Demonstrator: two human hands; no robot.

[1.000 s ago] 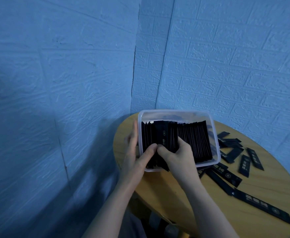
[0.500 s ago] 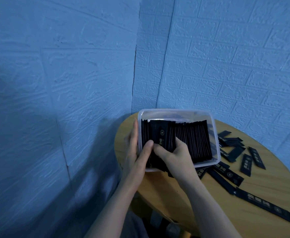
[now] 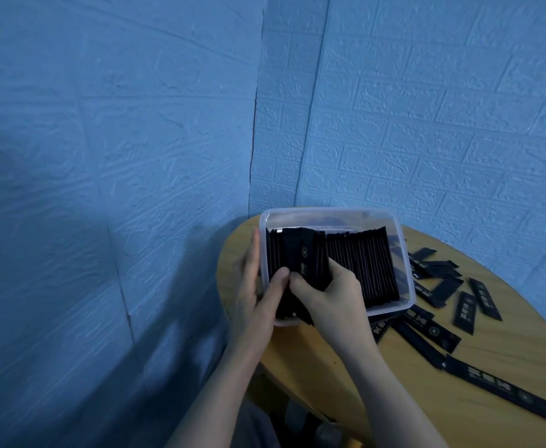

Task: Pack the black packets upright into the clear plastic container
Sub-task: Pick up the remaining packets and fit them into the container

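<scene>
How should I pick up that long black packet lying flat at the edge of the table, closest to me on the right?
Probably pinch the long black packet across its narrow width near the middle, coming straight down from above. It lies flat on the round wooden table, thin and long, so the middle keeps it balanced, and both long edges look clear of the other loose packets.

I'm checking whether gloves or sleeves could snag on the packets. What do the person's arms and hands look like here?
Both hands are bare: no gloves on the left hand or the right hand. I see no rings, watch or wristbands. Both forearms are uncovered as far as the bottom edge of the head view, so no sleeve shows. Nails look short, though the dim bluish light hides fine detail.
</scene>
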